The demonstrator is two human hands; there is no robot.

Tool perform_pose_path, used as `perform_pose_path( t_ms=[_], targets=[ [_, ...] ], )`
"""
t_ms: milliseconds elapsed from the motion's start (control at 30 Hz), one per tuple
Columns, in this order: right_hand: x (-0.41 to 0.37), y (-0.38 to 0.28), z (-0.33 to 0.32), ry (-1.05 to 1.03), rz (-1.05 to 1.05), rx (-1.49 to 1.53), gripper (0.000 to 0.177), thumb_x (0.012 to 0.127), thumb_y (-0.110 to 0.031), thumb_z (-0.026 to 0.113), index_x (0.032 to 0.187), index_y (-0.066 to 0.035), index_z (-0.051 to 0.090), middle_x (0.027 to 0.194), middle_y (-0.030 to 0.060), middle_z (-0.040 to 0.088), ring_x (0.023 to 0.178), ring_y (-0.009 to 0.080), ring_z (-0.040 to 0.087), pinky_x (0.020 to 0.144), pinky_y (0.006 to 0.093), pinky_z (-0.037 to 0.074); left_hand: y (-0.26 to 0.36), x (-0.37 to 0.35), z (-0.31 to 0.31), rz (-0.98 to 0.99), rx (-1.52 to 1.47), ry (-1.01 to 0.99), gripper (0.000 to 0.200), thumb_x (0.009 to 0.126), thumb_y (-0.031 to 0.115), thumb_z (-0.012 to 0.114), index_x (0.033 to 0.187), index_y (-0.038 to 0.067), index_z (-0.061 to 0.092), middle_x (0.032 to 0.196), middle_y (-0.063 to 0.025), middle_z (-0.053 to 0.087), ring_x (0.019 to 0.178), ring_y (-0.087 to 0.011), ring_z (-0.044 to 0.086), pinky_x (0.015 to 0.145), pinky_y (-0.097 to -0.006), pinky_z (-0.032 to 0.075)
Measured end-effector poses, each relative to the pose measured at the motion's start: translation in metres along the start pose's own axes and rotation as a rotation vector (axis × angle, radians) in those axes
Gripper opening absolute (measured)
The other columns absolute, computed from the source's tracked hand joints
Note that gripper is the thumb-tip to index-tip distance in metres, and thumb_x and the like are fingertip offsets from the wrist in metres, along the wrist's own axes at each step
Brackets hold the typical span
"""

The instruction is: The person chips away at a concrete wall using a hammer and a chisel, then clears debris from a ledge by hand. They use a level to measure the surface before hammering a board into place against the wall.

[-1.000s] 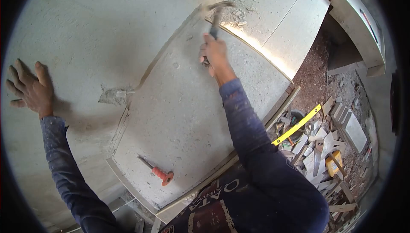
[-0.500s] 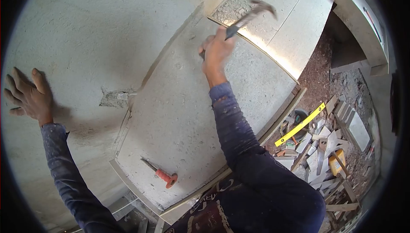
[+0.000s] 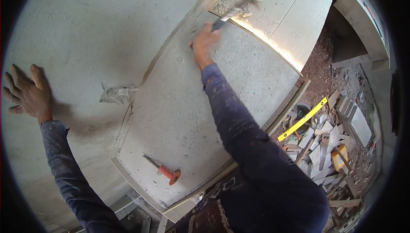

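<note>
Left hand (image 3: 29, 94) spread wide, flat against smudged grey wall (image 3: 85, 28); palm hidden. Right hand (image 3: 206, 42) curled round dark grip of hammer (image 3: 231, 14), which reaches over far edge of slab (image 3: 171, 105); some fingers hidden, hammer head blurred. Slab grey, pitted. Pointed chisel (image 3: 167, 174), red handle with round guard, near slab's lower-left edge.

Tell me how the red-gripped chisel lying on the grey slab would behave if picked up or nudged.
The chisel should stay stiff and feel fairly heavy for its size, as its slim shaft looks like metal. Nudged, it would probably swing in an arc, since the round guard flares wider than the rest. Its grip looks rubbery, so likely not slippery.
</note>
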State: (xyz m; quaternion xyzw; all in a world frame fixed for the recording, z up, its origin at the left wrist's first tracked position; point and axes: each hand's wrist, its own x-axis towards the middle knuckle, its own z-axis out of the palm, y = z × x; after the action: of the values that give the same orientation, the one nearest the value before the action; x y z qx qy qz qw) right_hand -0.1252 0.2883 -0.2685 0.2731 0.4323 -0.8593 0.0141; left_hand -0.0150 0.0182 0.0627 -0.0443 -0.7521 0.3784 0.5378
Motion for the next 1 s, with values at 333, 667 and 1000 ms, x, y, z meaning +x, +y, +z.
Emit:
perform_pose_path(
  t_ms=[333, 667, 1000],
  targets=[
    [0.008, -0.026, -0.006, -0.038, -0.183, -0.006, 0.04, 0.099, -0.03, 0.053, 0.107, 0.009, 0.049, 0.064, 0.0086, 0.055, 0.045, 0.0211, 0.056, 0.04, 0.0362, 0.043, -0.004, 0.001, 0.005, 0.004, -0.017, 0.035, 0.074, 0.093, 0.072, 0.037, 0.154, 0.029, 0.032, 0.16, -0.0055, 0.028, 0.146, -0.0316, 0.023, 0.112, -0.067, 0.012],
    [-0.15, -0.042, -0.107, -0.675, 0.354, -0.471, 0.033, 0.101, -0.034, 0.053, 0.087, -0.005, 0.048, 0.063, 0.0008, 0.047, 0.046, 0.0109, 0.047, 0.042, 0.0275, 0.04, -0.009, -0.003, -0.005, 0.007, 0.671, -0.278, 0.073, 0.093, 0.067, 0.039, 0.149, 0.021, 0.041, 0.157, -0.007, 0.034, 0.146, -0.0334, 0.025, 0.111, -0.0653, 0.018],
    [-0.298, -0.058, -0.414, 0.053, -0.784, -0.943, 0.019, 0.095, -0.014, 0.059, 0.11, -0.007, 0.05, 0.072, 0.0011, 0.051, 0.047, 0.0084, 0.048, 0.042, 0.0255, 0.041, -0.056, -0.042, 0.11, -0.124, -0.225, -0.619, 0.049, 0.099, 0.05, 0.051, 0.134, 0.017, 0.062, 0.132, -0.0058, 0.064, 0.121, -0.0257, 0.06, 0.099, -0.0432, 0.047]
  ],
)
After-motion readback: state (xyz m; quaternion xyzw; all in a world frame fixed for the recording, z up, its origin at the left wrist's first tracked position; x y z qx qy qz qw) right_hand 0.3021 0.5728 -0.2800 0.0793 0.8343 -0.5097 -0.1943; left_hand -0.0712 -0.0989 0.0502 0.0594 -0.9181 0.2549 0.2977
